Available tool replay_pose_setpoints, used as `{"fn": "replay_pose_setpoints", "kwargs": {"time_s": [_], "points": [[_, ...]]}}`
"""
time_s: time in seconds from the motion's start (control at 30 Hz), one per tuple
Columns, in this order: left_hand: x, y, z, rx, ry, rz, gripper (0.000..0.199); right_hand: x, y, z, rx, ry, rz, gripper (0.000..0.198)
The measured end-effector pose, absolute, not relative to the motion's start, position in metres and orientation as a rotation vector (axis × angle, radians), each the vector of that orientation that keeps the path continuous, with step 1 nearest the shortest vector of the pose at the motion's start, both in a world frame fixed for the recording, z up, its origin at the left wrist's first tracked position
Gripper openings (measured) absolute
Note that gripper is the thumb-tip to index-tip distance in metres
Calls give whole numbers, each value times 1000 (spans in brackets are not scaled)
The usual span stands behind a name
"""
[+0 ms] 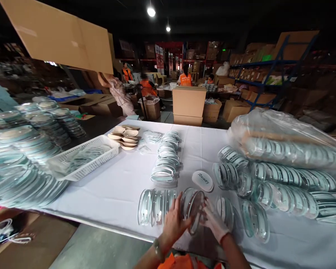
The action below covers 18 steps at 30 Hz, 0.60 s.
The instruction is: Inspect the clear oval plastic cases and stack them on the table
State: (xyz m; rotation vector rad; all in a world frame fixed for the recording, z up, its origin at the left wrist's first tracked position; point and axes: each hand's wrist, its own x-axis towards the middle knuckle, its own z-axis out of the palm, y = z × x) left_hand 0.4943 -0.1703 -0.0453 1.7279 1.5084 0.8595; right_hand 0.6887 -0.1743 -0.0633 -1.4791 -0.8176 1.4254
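Several clear round plastic lids (pixel 190 205) with pale green-white rims stand on edge between my hands. My left hand (pixel 175 222) wraps the left side of this group, thumb and fingers apart around it. My right hand (pixel 214 220), whitish as if gloved, holds the lids from the right side, its fingertips partly hidden behind them. Left of my hands stands a row of similar lids (pixel 152 207). Another small group (pixel 225 211) stands just right of my right hand. A white oval card (pixel 202 181) printed "beauty" lies beyond the hands.
The white-covered table (pixel 109 201) carries a white plastic basket (pixel 92 168), stacked beige bowls (pixel 126 136) and a column of lids (pixel 165 160). More lids (pixel 288 198) and a plastic-wrapped bundle (pixel 291 145) lie right. Tall stacks (pixel 25 172) stand left. Beyond, a person carries a large carton (pixel 70 41).
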Motion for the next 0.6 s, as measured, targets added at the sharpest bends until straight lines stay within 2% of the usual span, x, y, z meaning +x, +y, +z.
{"fn": "replay_pose_setpoints", "kwargs": {"time_s": [0.07,0.17,0.27,0.33,0.47,0.6], "points": [[504,-157,-51,2017,1615,650,71,678,-166,-75,-1527,-850,1421,92],[511,-143,-68,2330,1790,447,58,672,-163,-85,-1521,-940,1299,75],[506,-142,-89,2429,1888,487,58,687,-175,-84,-1505,-972,1227,61],[502,-147,-98,2417,1879,583,60,701,-188,-78,-1535,-934,1232,65],[507,-168,-95,2281,1607,855,66,699,-202,-67,-1514,-816,1346,78],[513,-179,-71,2114,1057,976,80,672,-193,-61,-1337,-952,1271,61]]}}
